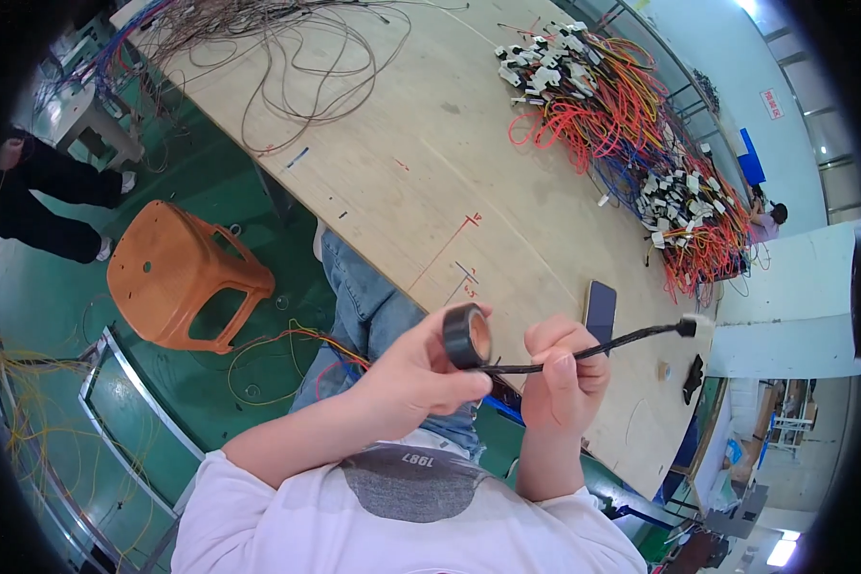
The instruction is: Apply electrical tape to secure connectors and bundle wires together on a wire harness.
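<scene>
My left hand [413,371] is closed around a roll of black tape [458,338], its cardboard core facing right. Pinched in my right hand [566,381] is a wire harness [636,336] wrapped in black tape. The harness runs out to the right and ends in a dark connector [686,327]. Between the two hands, the wrapped stretch reaches the tape roll and my left thumb. Loose yellow and red wires [308,332] hang beside my leg at the left; whether they belong to this harness is hidden by my arm.
On the wooden table [373,182] lie a phone [600,311], a small tape roll [665,369] and big bundles of colored wires [631,105] with white connectors. Brown cables [306,67] spread over the far left. An orange stool [167,273] and another person's legs [53,196] are at left.
</scene>
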Tool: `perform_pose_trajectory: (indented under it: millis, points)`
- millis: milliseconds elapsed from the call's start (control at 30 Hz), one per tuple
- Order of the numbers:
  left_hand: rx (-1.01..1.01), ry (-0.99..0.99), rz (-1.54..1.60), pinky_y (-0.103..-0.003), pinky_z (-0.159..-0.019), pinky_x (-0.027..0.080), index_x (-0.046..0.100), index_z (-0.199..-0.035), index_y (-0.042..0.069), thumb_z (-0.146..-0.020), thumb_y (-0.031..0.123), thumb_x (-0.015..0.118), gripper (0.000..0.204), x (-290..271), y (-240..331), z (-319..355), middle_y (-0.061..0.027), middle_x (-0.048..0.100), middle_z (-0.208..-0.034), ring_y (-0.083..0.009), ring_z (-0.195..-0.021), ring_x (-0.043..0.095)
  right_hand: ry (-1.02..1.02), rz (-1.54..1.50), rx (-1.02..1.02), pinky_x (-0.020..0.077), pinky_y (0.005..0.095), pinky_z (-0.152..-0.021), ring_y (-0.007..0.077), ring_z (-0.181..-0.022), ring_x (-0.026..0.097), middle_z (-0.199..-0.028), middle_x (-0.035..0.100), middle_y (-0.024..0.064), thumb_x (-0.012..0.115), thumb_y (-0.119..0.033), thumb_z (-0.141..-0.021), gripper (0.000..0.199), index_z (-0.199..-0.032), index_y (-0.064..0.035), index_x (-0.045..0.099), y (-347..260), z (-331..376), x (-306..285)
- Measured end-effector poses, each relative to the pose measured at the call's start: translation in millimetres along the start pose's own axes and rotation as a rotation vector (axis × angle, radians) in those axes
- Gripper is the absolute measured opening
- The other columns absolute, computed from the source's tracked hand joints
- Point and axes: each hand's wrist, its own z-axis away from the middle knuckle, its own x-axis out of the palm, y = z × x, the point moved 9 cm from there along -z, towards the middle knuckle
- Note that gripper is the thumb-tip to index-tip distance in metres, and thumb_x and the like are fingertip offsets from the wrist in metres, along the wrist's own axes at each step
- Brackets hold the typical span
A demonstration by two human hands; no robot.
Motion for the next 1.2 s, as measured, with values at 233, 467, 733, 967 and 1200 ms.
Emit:
perform_pose_trajectory:
  millis: [233,467,733,967,1200]
  points:
    - [0.265,-0.057,-0.099,-0.018,-0.049,0.028,0.044,-0.110,0.001,-0.071,0.013,0.065,0.046,-6,29,17,-0.0009,0.043,-0.080,-0.0049,-0.058,0.038,0.124,-0.125,0.263,0.0331,0.0245,-0.057,0.0142,-0.065,0.045,-0.069,0.051,0.0080,0.055,-0.006,-0.080,0.013,-0.069,-0.0009,0.053,20,-3,-15]
    - [0.433,0.079,-0.864,-0.016,-0.051,0.035,0.041,-0.111,0.005,-0.062,0.007,0.076,0.060,-7,23,14,-0.0016,0.040,-0.088,-0.0040,-0.062,0.042,0.030,-0.016,0.192,0.0315,0.0294,-0.060,0.0163,-0.063,0.042,-0.066,0.050,0.0077,0.050,-0.003,-0.079,0.012,-0.067,-0.0009,0.052,10,-7,-5]
    - [-0.041,0.068,-0.124,-0.019,-0.041,0.031,0.033,-0.123,0.004,-0.076,0.010,0.063,0.056,-17,-6,-1,-0.0047,0.054,-0.090,-0.0068,-0.053,0.043,0.016,-0.137,0.206,0.0340,0.0187,-0.056,0.0059,-0.063,0.045,-0.075,0.052,0.0040,0.054,0.000,-0.081,0.009,-0.072,-0.0001,0.054,18,-3,-6]
    - [0.338,0.045,-0.332,-0.018,-0.056,0.032,0.044,-0.111,0.004,-0.075,0.003,0.055,0.038,-6,30,17,-0.0024,0.046,-0.085,-0.0082,-0.067,0.039,0.211,-0.144,0.317,0.0340,0.0278,-0.064,0.0139,-0.067,0.045,-0.069,0.053,0.0071,0.053,-0.009,-0.082,0.014,-0.073,0.0005,0.056,25,-4,-33]
    - [0.356,0.137,-0.794,-0.015,-0.052,0.035,0.037,-0.107,0.003,-0.068,-0.001,0.068,0.050,-9,15,11,-0.0031,0.044,-0.088,-0.0046,-0.063,0.043,0.035,-0.096,0.243,0.0306,0.0218,-0.052,0.0111,-0.058,0.043,-0.068,0.052,0.0079,0.058,-0.009,-0.078,0.015,-0.066,-0.0011,0.053,3,-8,-12]
